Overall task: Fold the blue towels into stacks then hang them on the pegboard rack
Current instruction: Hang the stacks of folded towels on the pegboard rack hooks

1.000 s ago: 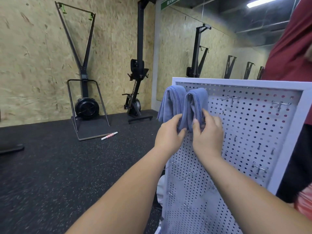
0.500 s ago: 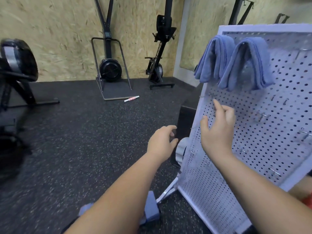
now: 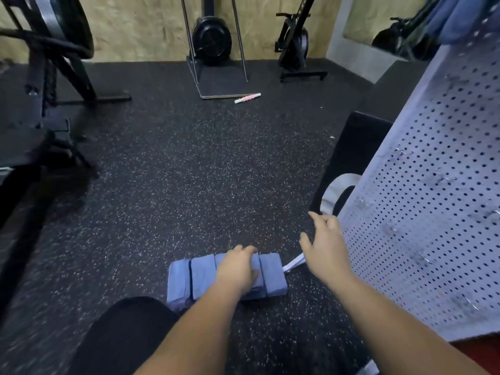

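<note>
I judge this the fetching step: my left hand (image 3: 238,269) lies on the folded blue towels (image 3: 197,278) on the floor left of the pegboard rack (image 3: 433,185), grip unclear, right hand (image 3: 326,247) spread and empty nearer it; next, clasp one stack and lift.

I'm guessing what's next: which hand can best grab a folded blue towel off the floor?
Likely the left hand: it lies on the row of folded blue cloth towels, while the right hand hovers off to their side, holding nothing.
</note>
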The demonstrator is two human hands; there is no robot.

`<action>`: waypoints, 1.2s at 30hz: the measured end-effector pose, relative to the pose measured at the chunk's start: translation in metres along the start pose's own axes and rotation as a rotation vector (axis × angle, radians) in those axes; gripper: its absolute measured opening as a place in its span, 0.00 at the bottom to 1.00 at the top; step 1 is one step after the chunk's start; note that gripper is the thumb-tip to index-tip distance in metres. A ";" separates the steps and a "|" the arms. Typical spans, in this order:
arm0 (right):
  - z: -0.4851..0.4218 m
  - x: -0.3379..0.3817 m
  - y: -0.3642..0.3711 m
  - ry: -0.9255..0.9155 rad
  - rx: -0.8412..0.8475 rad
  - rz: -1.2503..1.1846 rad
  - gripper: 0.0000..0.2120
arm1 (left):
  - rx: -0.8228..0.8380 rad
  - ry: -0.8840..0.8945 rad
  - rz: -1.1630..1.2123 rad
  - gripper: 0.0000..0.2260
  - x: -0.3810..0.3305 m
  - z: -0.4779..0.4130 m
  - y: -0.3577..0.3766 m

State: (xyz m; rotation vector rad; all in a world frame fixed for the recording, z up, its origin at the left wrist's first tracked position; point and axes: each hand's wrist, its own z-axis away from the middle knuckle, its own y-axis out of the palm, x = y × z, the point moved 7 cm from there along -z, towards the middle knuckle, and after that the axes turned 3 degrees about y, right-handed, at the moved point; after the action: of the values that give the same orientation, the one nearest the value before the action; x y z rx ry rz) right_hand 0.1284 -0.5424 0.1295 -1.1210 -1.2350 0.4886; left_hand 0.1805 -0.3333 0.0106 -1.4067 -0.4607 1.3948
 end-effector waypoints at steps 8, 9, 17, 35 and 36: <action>-0.023 -0.015 0.124 0.020 0.372 0.066 0.29 | 0.083 -0.163 0.039 0.27 0.061 -0.013 0.039; -0.026 -0.016 0.138 0.014 0.410 0.080 0.29 | 0.088 -0.177 0.035 0.26 0.067 -0.015 0.044; -0.050 -0.026 0.239 -0.022 0.622 0.182 0.32 | 0.145 -0.215 0.015 0.28 0.093 -0.042 0.086; -0.082 -0.049 0.348 -0.130 0.752 0.331 0.34 | 0.080 -0.237 0.103 0.26 0.113 -0.060 0.141; -0.083 -0.047 0.346 -0.131 0.734 0.343 0.32 | 0.078 -0.239 0.104 0.25 0.114 -0.060 0.141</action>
State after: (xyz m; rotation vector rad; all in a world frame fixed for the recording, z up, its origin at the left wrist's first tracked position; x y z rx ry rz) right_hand 0.2779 -0.4677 -0.1884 -0.6652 -0.8473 1.1810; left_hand 0.2069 -0.3138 -0.1772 -1.2210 -0.4864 1.6579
